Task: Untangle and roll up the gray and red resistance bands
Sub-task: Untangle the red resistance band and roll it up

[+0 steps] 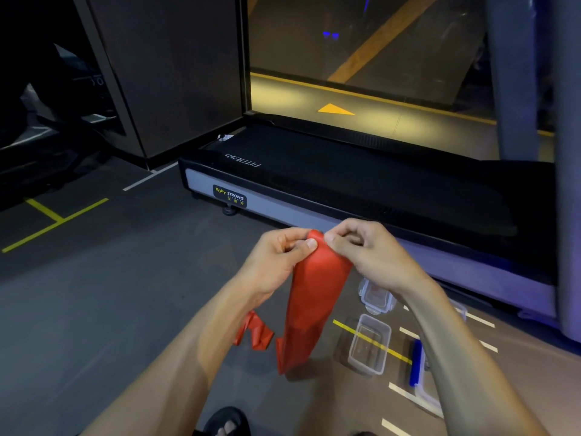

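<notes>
The red resistance band [311, 297] hangs from both hands in front of me, wide and flat at the top. Its lower part trails to the floor, with a crumpled end lying to the left behind my left forearm. My left hand [279, 256] pinches the band's top edge between thumb and fingers. My right hand [361, 250] pinches the same top edge from the right, its fingers curled. The two hands are close together at the band's upper end. No gray band shows in this view.
A black treadmill [345, 184] stands just ahead, across the floor. Two clear plastic containers [369, 344] sit on the floor at lower right, with a blue roll [415, 363] next to them. Yellow and white tape lines mark the floor. My sandalled foot [228, 423] is at the bottom.
</notes>
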The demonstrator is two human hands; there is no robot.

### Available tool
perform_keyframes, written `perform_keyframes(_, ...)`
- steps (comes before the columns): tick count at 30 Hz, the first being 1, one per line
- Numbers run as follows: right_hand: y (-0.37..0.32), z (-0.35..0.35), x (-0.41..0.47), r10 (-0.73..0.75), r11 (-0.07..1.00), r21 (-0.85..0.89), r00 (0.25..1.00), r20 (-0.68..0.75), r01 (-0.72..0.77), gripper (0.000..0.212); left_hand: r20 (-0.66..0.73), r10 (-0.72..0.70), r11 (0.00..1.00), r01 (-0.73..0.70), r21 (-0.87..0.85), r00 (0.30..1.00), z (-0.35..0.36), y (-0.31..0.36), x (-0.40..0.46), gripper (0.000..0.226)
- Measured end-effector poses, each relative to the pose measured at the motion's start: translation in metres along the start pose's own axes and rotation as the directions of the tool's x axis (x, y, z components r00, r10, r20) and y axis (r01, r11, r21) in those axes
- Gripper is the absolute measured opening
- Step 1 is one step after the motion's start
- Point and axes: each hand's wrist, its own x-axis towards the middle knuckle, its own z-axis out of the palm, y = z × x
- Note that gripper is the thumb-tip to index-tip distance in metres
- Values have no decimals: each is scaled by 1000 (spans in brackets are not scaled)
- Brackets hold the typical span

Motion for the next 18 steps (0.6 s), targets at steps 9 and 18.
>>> perform_keyframes(9,-6,1,-1,-165,957,-271,966,-198,108,5,38,32,990,-26,-139,999,11,5,-2,32)
perform_keyframes(18,-2,1,1,-123,970,-235,965,-233,67,9,4,4,994,-3,-106,1000,15,-5,-1,27)
